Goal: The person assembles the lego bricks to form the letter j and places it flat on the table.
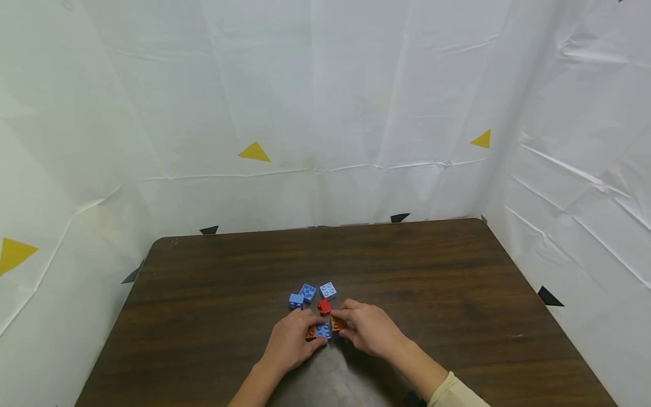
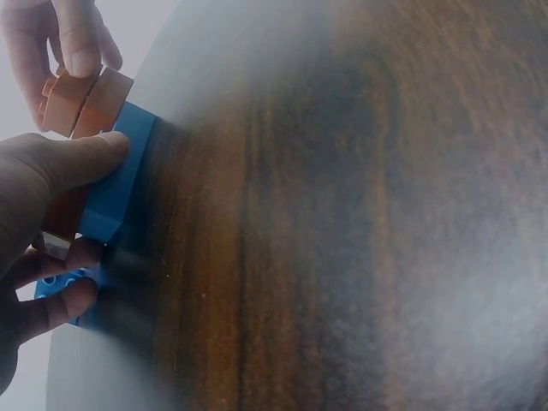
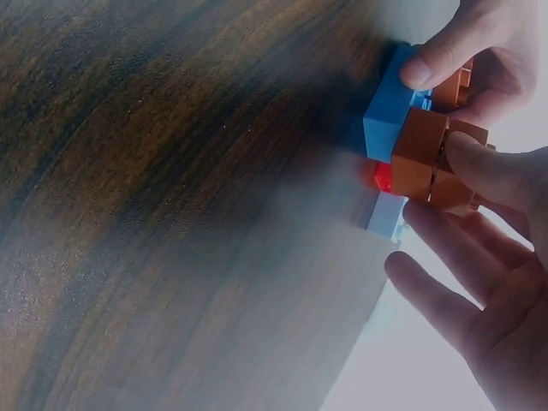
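Note:
My left hand (image 1: 291,339) grips a blue toy brick (image 1: 323,330) low over the table, thumb on its near side. An orange brick (image 1: 311,332) sits on the blue brick's left part, half hidden by the fingers. To the right, my right hand (image 1: 372,329) pinches an orange brick stack (image 1: 338,323) between thumb and fingers. The right wrist view shows a seam between the stack's two orange bricks (image 3: 414,154); they overlap the end of the blue brick (image 3: 390,116) there. Just beyond the hands lies a red brick (image 1: 324,306).
Behind the hands lie a blue brick (image 1: 296,301), another blue brick (image 1: 307,292) and a light blue brick (image 1: 328,290). All are on a dark wood-grain table (image 1: 432,271). White sheeting (image 1: 356,113) stands along the table's back and sides.

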`<action>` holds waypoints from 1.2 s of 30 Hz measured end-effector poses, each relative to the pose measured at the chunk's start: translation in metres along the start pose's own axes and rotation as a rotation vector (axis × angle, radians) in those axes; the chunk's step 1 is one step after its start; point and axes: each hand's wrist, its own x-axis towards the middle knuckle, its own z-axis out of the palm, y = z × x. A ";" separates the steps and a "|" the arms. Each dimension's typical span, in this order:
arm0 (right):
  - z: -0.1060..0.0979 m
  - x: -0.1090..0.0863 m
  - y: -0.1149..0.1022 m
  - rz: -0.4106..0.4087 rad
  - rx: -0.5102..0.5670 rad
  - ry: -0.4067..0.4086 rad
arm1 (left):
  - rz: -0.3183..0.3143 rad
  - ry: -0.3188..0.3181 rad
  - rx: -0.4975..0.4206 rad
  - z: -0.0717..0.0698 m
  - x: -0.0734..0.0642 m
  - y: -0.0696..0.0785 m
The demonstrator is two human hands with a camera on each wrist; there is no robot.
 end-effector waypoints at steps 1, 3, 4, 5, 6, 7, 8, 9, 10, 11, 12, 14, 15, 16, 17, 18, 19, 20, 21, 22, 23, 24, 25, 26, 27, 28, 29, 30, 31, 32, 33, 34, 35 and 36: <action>0.000 0.000 0.000 0.004 -0.004 -0.001 | 0.003 0.000 0.000 0.000 0.000 0.000; -0.001 0.000 0.000 0.008 -0.009 -0.010 | 0.009 0.002 0.000 -0.001 0.000 0.000; -0.001 0.001 0.001 0.012 -0.007 -0.014 | 0.011 0.001 0.000 -0.001 0.000 0.000; -0.001 0.001 0.001 0.017 -0.004 -0.020 | 0.013 0.001 0.002 -0.001 0.000 0.000; -0.001 0.002 0.002 0.023 -0.001 -0.027 | 0.014 0.000 0.004 -0.001 0.000 0.000; -0.001 0.002 0.003 0.029 0.005 -0.035 | 0.014 -0.001 0.006 -0.001 0.000 -0.001; -0.001 0.003 0.003 0.035 0.011 -0.042 | 0.014 -0.003 0.008 -0.001 0.000 -0.001; 0.000 0.003 0.004 0.040 0.016 -0.049 | 0.014 -0.005 0.009 -0.001 0.000 -0.001; 0.000 0.003 0.004 0.045 0.021 -0.055 | 0.016 -0.005 0.012 -0.001 0.000 -0.001; 0.000 0.003 0.004 0.048 0.021 -0.061 | 0.019 -0.005 0.012 -0.001 0.000 -0.001; 0.001 0.003 0.005 0.049 0.020 -0.063 | 0.020 -0.006 0.011 -0.001 -0.001 -0.001; 0.001 0.003 0.005 0.048 0.014 -0.064 | 0.026 -0.006 0.008 -0.001 -0.001 -0.001; 0.001 0.003 0.005 0.046 0.008 -0.062 | 0.029 -0.005 0.008 0.000 -0.001 -0.001; 0.001 0.003 0.005 0.045 0.002 -0.061 | 0.032 -0.003 0.007 0.000 0.000 -0.001; 0.001 0.003 0.005 0.043 -0.001 -0.061 | 0.032 -0.003 0.007 0.000 0.000 -0.001; 0.001 0.003 0.006 0.041 -0.005 -0.062 | 0.032 -0.002 0.007 0.000 0.000 -0.001; 0.000 0.003 0.006 0.040 -0.007 -0.068 | 0.034 0.000 0.009 0.000 0.000 -0.001; -0.001 0.003 0.006 0.036 -0.011 -0.075 | 0.034 0.001 0.010 0.000 0.000 -0.001; -0.002 0.004 0.007 0.033 -0.012 -0.086 | 0.033 0.002 0.011 -0.001 0.001 -0.001; -0.003 0.004 0.007 0.029 -0.013 -0.104 | 0.032 0.002 0.012 -0.001 0.001 -0.001; -0.005 0.005 0.008 0.024 -0.014 -0.125 | 0.030 0.001 0.013 -0.001 0.001 0.000; -0.007 0.006 0.009 0.021 -0.015 -0.150 | 0.028 0.001 0.014 -0.001 0.001 0.000; -0.009 0.006 0.010 0.020 -0.009 -0.178 | 0.026 0.001 0.016 -0.001 0.001 -0.001; -0.011 0.008 0.012 0.020 0.000 -0.203 | 0.024 -0.001 0.015 0.000 0.001 -0.001; -0.013 0.008 0.013 0.025 0.010 -0.229 | 0.024 0.000 0.015 0.000 0.001 -0.001; -0.014 0.009 0.015 0.032 0.021 -0.254 | 0.024 0.001 0.016 0.000 0.001 -0.001; -0.015 0.010 0.018 0.041 0.036 -0.276 | 0.024 0.002 0.017 0.000 0.001 -0.002; -0.016 0.011 0.021 0.048 0.055 -0.294 | 0.025 0.003 0.018 0.000 0.001 -0.002; -0.016 0.012 0.024 0.054 0.072 -0.303 | 0.026 0.003 0.017 0.001 0.001 -0.002; -0.016 0.013 0.027 0.054 0.081 -0.301 | 0.027 0.005 0.017 0.001 0.000 -0.001; -0.015 0.014 0.029 0.054 0.083 -0.292 | 0.028 0.007 0.017 0.001 0.000 -0.001; -0.015 0.015 0.031 0.052 0.086 -0.273 | 0.027 0.006 0.015 0.001 0.000 -0.001; -0.013 0.017 0.034 0.046 0.082 -0.243 | 0.025 0.005 0.014 0.001 0.000 0.000; -0.012 0.019 0.036 0.039 0.072 -0.203 | 0.024 0.005 0.011 0.001 0.000 0.000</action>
